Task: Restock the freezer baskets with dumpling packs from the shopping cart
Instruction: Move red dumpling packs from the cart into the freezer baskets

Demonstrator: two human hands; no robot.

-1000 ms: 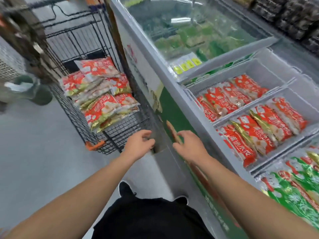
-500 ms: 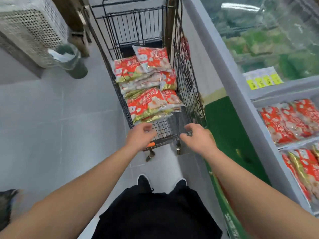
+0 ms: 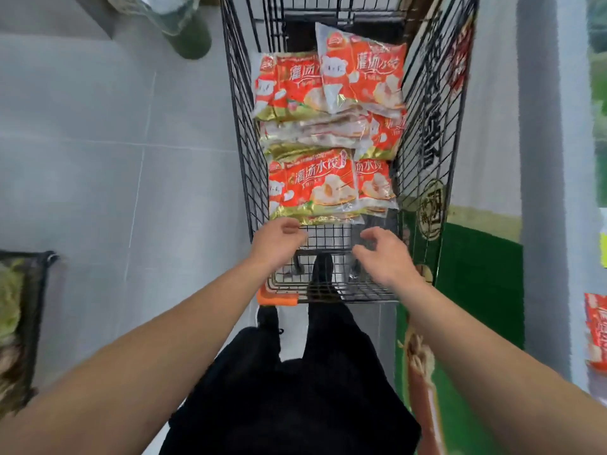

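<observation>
The nearest dumpling pack [image 3: 312,187] lies in the shopping cart [image 3: 423,152] just beyond both hands, its long axis running left to right. The left hand [image 3: 279,239] is nearer, almost at its near edge; the right hand [image 3: 382,254] hovers lower right. Both grips are loose, holding nothing. The pack is glossy red with gold trim.

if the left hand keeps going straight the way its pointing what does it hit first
Most likely the nearest dumpling pack in the shopping cart: the left hand sits just short of its gold bottom edge. Depth is unclear, so it might pass slightly above.
</observation>
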